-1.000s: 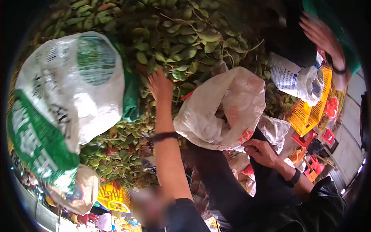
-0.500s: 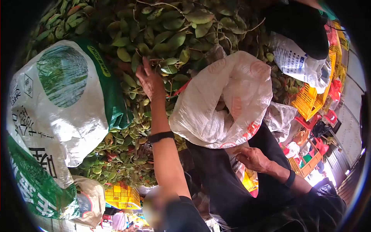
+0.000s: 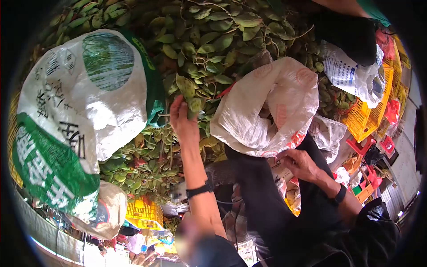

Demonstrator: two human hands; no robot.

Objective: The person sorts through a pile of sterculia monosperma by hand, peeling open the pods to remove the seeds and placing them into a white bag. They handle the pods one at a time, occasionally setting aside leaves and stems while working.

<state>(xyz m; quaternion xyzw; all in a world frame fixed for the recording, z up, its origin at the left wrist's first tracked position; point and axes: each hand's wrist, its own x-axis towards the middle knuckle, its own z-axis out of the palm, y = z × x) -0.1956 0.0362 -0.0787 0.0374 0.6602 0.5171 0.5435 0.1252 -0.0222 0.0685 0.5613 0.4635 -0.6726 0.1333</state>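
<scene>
My left arm reaches out long, nearly straight, its forearm coming in from between five and six o'clock with a dark wristband around it. At the far end, my left hand points its fingers toward twelve o'clock — they are bent, closed on a leafy piece that sits between fingers and thumb. That piece is at the lower edge of the big heap of green leaves, which spreads away toward twelve o'clock. At nine o'clock from this hand bulges a green-and-white sack; at three o'clock is a pale bag with red print, its mouth gaping open.

My right arm is bent more, the forearm slanting in from between four and five o'clock, a dark band on that wrist too. My right hand is at the bag's five o'clock, back upward, fingers curled and aimed toward ten — the tips are right at the bag's lower rim, though I cannot tell whether they pinch it. Dark trouser legs stretch below the bag. From my right hand, a printed white bag lies at about one o'clock, beside a yellow crate.
</scene>
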